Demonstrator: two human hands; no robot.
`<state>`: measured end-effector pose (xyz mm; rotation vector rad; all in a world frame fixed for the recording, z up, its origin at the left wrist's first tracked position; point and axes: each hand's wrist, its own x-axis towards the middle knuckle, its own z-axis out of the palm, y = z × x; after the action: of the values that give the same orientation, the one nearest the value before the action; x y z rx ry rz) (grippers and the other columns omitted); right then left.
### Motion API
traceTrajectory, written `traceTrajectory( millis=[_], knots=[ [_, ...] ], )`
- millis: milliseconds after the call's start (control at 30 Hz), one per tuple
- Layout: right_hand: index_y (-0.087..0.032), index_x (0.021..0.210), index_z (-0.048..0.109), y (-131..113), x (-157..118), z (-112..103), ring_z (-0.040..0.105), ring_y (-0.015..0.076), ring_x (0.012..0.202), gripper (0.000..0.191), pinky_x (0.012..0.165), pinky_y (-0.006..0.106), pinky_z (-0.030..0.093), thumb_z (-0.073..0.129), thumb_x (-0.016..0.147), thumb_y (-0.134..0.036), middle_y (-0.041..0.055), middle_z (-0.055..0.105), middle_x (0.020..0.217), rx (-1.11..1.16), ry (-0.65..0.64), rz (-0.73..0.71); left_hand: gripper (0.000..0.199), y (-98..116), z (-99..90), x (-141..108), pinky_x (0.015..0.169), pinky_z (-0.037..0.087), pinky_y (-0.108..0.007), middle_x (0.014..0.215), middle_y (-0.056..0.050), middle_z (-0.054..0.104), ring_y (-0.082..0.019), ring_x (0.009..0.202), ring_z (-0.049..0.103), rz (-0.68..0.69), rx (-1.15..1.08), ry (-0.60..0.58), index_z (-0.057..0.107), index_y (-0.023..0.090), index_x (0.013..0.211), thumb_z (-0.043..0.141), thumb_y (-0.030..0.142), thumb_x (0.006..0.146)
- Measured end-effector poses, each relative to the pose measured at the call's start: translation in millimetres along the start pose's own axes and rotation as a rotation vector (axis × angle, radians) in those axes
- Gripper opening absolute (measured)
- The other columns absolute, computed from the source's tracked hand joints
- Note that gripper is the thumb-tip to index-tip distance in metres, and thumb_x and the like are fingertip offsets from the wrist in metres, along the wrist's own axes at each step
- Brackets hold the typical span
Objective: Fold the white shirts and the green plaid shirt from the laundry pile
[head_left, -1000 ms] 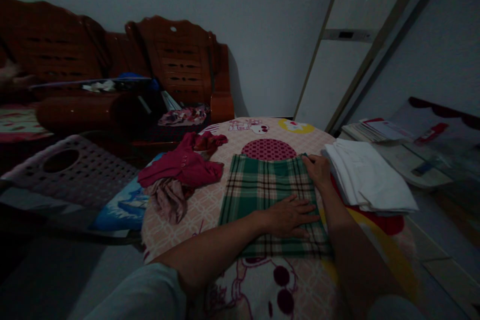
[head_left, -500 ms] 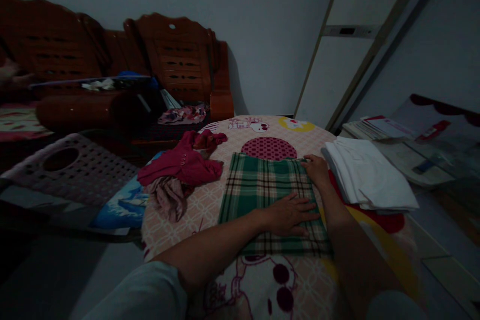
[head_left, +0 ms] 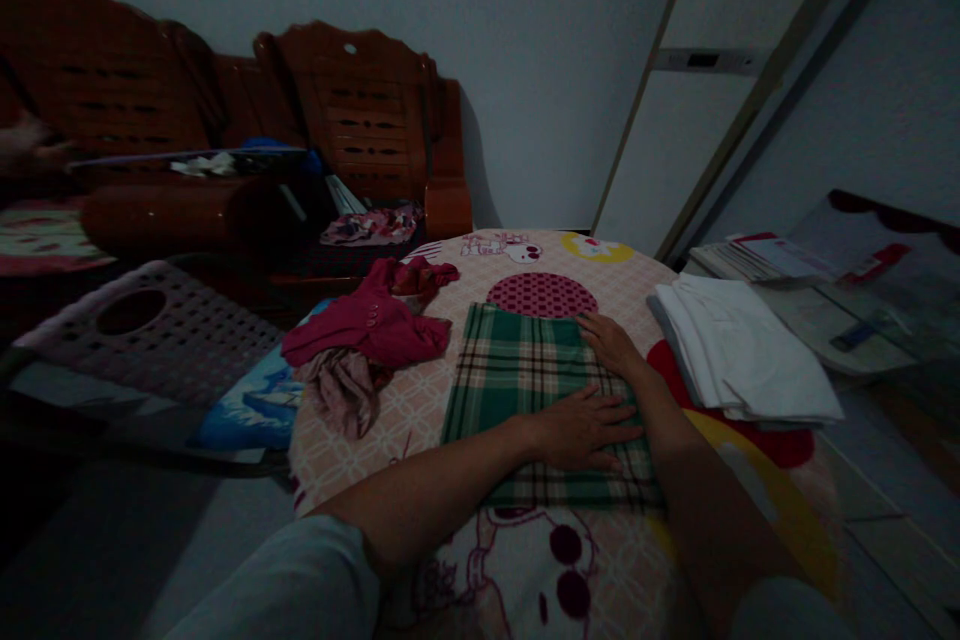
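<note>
A green plaid cloth (head_left: 517,360), folded into a rough rectangle, lies flat on the round table's patterned cover (head_left: 420,410). My left hand (head_left: 577,430) rests palm down on the cloth's lower right part, fingers spread. At its far right edge lies my right hand (head_left: 611,345), its fingers stretched out over the fabric. Left of the cloth is a loose heap of clothes, a magenta garment (head_left: 375,320) and a dusty-pink one (head_left: 345,390). A folded white stack of fabric (head_left: 750,350) sits to the right of my right forearm.
A woven chair (head_left: 172,330) with a blue cushion (head_left: 255,405) stands left of the table. Wooden seats (head_left: 367,120) line the wall behind. Another person's hand (head_left: 34,148) shows at the far left. Papers (head_left: 772,255) lie on a glass shelf at right.
My right hand has slid left along the cloth's far edge, from its corner inward. My left hand stays in place. The view has shifted slightly.
</note>
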<state>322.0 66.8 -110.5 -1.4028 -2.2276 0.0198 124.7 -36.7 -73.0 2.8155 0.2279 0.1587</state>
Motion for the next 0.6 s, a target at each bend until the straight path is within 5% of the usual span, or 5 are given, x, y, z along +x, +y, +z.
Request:
traceTrajectory(
  millis=[200,300,400,500,600],
  knots=[
    [-0.018,0.131,0.062,14,-3,12,0.053,0.0278,0.129,0.045,0.110,0.050,0.040,0.034,0.096,-0.026,0.0138,0.061,0.136,-0.058,0.022,0.032,0.050,1,-16.6,-3,0.119,0.026,-0.050,0.151,-0.017,0.045,-0.028,0.143,0.038,-0.032,-0.257,0.079,0.052,0.015,0.140,0.054,0.039,0.095],
    [-0.017,0.131,0.061,18,-4,15,0.052,0.0289,0.130,0.045,0.110,0.051,0.039,0.034,0.096,-0.027,0.0149,0.060,0.137,-0.078,0.056,0.103,0.039,6,-43.7,-14,0.111,0.039,-0.037,0.141,-0.014,0.057,-0.023,0.132,0.053,-0.083,-0.409,0.241,0.059,0.017,0.131,0.055,0.032,0.095],
    [-0.017,0.128,0.063,20,-3,17,0.053,0.0280,0.128,0.044,0.111,0.049,0.039,0.034,0.096,-0.026,0.0140,0.062,0.134,-0.073,0.076,0.125,0.035,6,-77.9,-36,0.108,0.042,-0.036,0.133,-0.009,0.064,-0.022,0.124,0.058,-0.176,-0.413,0.376,0.063,0.018,0.126,0.056,0.031,0.095],
    [-0.015,0.124,0.064,19,-1,17,0.055,0.0273,0.126,0.043,0.111,0.047,0.039,0.034,0.095,-0.024,0.0143,0.065,0.129,-0.078,0.091,0.110,0.036,-17,-104.3,-65,0.103,0.046,-0.037,0.128,-0.008,0.067,-0.023,0.117,0.061,-0.367,-0.357,0.516,0.064,0.018,0.125,0.056,0.033,0.094],
    [-0.014,0.122,0.065,15,2,13,0.056,0.0283,0.124,0.041,0.109,0.048,0.040,0.036,0.094,-0.022,0.0155,0.065,0.128,-0.098,0.090,0.113,0.036,-65,-111.4,-90,0.100,0.048,-0.037,0.127,-0.010,0.067,-0.025,0.116,0.062,-0.621,-0.239,0.587,0.064,0.016,0.124,0.054,0.029,0.092]
  ],
)
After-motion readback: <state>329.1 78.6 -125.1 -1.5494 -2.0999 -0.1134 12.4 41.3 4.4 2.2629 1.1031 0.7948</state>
